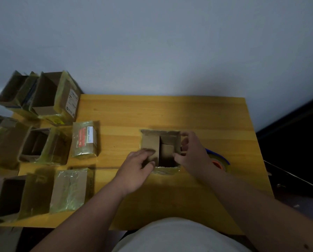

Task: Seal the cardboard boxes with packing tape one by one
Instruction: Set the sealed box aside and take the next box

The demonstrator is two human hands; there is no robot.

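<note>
An open cardboard box (167, 139) stands in the middle of the yellow wooden table (170, 111), its flaps partly folded inward. My left hand (135, 170) presses the left flap down with its fingers laid over it. At the box's right edge, my right hand (192, 151) curls its fingers over the right flap. A roll of packing tape (219, 160) with a blue and orange dispenser lies just right of the box, partly hidden behind my right wrist.
Several cardboard boxes wrapped in yellowish tape crowd the table's left side; some are open (35, 142), and one with a red label (85, 139) is closed. A pale wall rises behind the table. The table's right edge drops to a dark floor.
</note>
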